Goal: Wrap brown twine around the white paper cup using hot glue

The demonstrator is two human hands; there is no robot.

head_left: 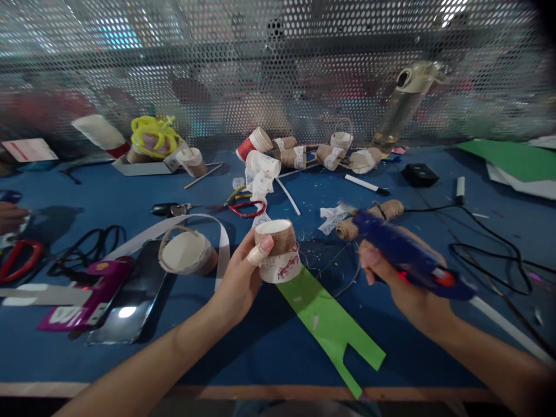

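Observation:
In my left hand point(243, 275) is a paper cup point(280, 266), its rim side wrapped in brown twine and the rest white with red print. My fingers close round its left side, and the thumb lies on the front. My right hand point(408, 278) grips a blue hot glue gun point(395, 249) with a lit red light and a white glue stick out the back. Its nozzle points left, above a roll of twine point(386, 209). Beneath the cup lies a green paper strip point(325, 318) with a notched end. White lace point(333, 217) lies close to the nozzle.
Left of me are a twine-covered basket point(185, 253), a phone point(130, 295) and a purple glue gun point(98, 289). Red-handled scissors point(247, 207) lie behind the cup. Paper cups point(264, 165), small wrapped cups point(328, 155) and a bottle point(403, 104) line the perforated metal screen point(278, 69). Another person's hand point(11, 217) is at far left.

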